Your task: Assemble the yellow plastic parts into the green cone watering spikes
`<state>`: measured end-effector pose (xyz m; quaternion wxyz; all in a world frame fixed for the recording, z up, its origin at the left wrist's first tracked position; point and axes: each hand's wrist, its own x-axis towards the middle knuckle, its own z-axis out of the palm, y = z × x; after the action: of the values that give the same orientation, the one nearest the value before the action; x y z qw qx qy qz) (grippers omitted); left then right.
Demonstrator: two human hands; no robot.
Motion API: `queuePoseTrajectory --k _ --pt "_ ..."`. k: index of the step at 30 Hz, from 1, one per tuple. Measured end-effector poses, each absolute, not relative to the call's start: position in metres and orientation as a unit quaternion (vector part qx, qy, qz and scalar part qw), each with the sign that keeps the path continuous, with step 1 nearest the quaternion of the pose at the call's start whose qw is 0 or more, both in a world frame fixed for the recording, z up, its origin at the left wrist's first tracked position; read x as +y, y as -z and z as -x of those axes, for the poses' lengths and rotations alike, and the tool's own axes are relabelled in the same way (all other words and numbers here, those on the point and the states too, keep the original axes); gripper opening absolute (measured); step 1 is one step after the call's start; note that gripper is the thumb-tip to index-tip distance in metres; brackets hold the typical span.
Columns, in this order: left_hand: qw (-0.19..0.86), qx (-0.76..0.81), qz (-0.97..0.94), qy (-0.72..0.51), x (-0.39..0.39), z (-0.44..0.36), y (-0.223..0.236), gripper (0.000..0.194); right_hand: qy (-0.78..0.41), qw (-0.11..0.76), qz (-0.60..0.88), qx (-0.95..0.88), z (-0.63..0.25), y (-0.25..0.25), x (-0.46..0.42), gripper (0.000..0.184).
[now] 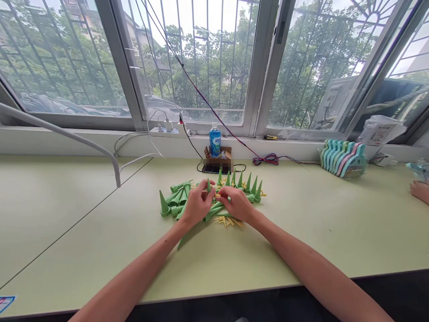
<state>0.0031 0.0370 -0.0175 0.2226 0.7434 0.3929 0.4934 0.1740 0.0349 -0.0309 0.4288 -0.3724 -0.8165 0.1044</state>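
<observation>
A heap of green plastic cones [176, 199] lies on the pale green table [301, 232], some flat, several standing upright in a row [246, 183] behind. Small yellow parts [229, 221] are scattered beneath my hands. My left hand [197, 205] is closed around a green cone, its fingertips pinched at the cone's top end. My right hand [238, 203] is curled and meets the left at a small yellow piece [217, 195] pinched between the fingertips.
A blue-labelled water bottle [215, 140] stands in a small cardboard box [218, 162] behind the heap. Cables and a power strip [167, 129] run along the windowsill. Stacked pastel plastic pieces [343, 157] sit at right. Another person's hand [419, 191] rests at the far right edge.
</observation>
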Motion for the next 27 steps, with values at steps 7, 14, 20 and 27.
queuePoseTrajectory --k 7,14,20,27 --pt "0.216 0.389 -0.754 -0.483 0.0347 -0.0026 0.0148 0.021 -0.098 0.426 0.375 -0.818 -0.1742 0.0303 0.0347 0.019" --pt "0.211 0.395 -0.757 -0.475 0.0359 -0.0020 0.0165 0.021 -0.097 0.423 0.376 -0.819 -0.1747 0.0319 0.0359 0.021" --pt "0.227 0.389 -0.756 -0.476 0.0358 -0.0020 0.0161 0.019 -0.100 0.421 0.381 -0.817 -0.1745 0.0313 0.0350 0.022" --pt "0.233 0.386 -0.751 -0.482 0.0374 -0.0025 0.0179 0.018 -0.099 0.417 0.387 -0.817 -0.1748 0.0319 0.0361 0.021"
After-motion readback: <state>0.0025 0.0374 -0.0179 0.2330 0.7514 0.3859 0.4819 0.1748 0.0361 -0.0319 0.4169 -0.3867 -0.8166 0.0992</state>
